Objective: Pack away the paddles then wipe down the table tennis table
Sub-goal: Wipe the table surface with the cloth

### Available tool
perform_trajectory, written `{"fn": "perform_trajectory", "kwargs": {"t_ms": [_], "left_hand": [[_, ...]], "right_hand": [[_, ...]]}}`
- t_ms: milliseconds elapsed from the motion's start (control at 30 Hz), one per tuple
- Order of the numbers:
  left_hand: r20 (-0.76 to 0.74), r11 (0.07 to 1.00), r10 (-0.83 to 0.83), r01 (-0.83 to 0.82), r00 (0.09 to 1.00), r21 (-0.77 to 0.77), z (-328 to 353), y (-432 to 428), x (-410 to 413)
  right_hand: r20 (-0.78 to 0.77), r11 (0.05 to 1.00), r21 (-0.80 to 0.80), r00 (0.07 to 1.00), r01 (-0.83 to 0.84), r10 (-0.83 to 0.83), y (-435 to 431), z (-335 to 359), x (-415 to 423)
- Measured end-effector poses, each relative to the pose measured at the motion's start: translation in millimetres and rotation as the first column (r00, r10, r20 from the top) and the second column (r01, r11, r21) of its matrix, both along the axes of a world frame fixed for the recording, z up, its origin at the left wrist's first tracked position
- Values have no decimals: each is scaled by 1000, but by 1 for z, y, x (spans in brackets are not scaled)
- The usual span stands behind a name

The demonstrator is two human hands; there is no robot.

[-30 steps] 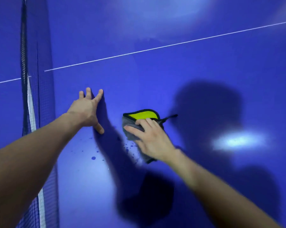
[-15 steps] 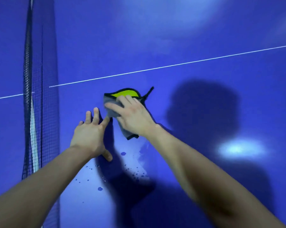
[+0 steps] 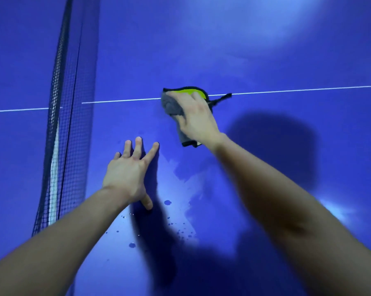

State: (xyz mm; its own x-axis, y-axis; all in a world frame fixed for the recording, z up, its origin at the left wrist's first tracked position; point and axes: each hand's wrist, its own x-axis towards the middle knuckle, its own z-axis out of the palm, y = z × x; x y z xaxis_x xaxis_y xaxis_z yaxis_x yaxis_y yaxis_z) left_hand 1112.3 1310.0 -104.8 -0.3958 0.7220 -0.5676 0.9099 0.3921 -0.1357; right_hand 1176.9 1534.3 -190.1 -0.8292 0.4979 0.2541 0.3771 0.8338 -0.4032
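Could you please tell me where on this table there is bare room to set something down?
Beyond the white line, from the net rightward, the table is bare. Right of the right hand and cloth it is bare too, though shadowed. Crowded: between the net and cloth, where the left hand presses flat beside water droplets.

There is one table tennis table [image 3: 265,50], one net [image 3: 60,103], one white line [image 3: 287,90], one grey-and-yellow cloth [image 3: 171,104], and two hands: left hand [image 3: 126,174], right hand [image 3: 198,119].

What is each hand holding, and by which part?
The right hand presses flat on the middle of the grey-and-yellow cloth, not gripping it. The left hand holds nothing, spread on the table tennis table.
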Motion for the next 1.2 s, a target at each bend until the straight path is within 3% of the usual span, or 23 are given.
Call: {"fn": "perform_trajectory", "kwargs": {"t_ms": [33,133,200,267,333,400,500,567,633,700,767,867,900,967,1033,1067,1100,1133,1200], "left_hand": [[15,1000,13,-12,1000,-5,1,0,0],[55,997,81,-81,995,-6,1,2,2],[78,992,122,-124,989,17,2,-1,1],[96,981,177,-183,980,63,0,-8,-1],[135,965,227,-242,964,105,-1,-14,-2],[129,944,281,-299,951,142,-4,-19,-1],[58,917,349,-354,935,184,-7,-27,6],[41,892,390,-388,920,231,-10,-33,11],[56,857,439,-437,897,272,-10,-50,16],[66,866,417,-418,906,273,-15,-69,15],[154,922,343,-363,927,133,-24,-87,9],[259,955,298,-287,919,-79,-28,-97,-1],[273,954,298,-277,915,-113,-30,-95,-5],[303,952,303,-271,904,-144,-31,-92,-10],[316,952,301,-266,900,-148,-31,-93,-11],[318,952,302,-265,899,-154,-32,-94,-12],[325,950,306,-266,895,-162,-34,-95,-13],[329,949,311,-269,892,-166,-34,-95,-14],[343,949,310,-266,887,-169,-35,-95,-14]], "right_hand": [[5,1000,-16,1000,21,-21,18,2,0],[57,930,45,929,364,-366,58,2,-6],[65,926,23,923,378,-379,38,3,-5],[8,987,-9,987,158,-158,-17,7,29],[19,990,-2,990,-141,141,-80,10,90],[67,911,-29,909,-411,412,-123,11,142],[109,735,5,731,-678,674,-81,7,127],[72,839,119,848,-531,526,-23,2,65],[3,982,90,986,-165,166,17,2,9],[28,995,78,998,55,-57,29,-2,-13],[50,995,100,998,28,-33,16,-1,-3],[51,980,50,981,-190,188,-45,6,53],[87,939,47,938,-341,337,-77,6,77],[129,728,14,723,-685,679,-125,10,116],[172,513,-3,505,-859,846,-112,11,104],[179,484,54,486,-873,856,-90,9,80],[156,527,131,542,-840,826,-66,7,49],[120,635,170,655,-754,746,-42,6,14],[75,898,131,907,-420,414,-4,7,-45]]}}
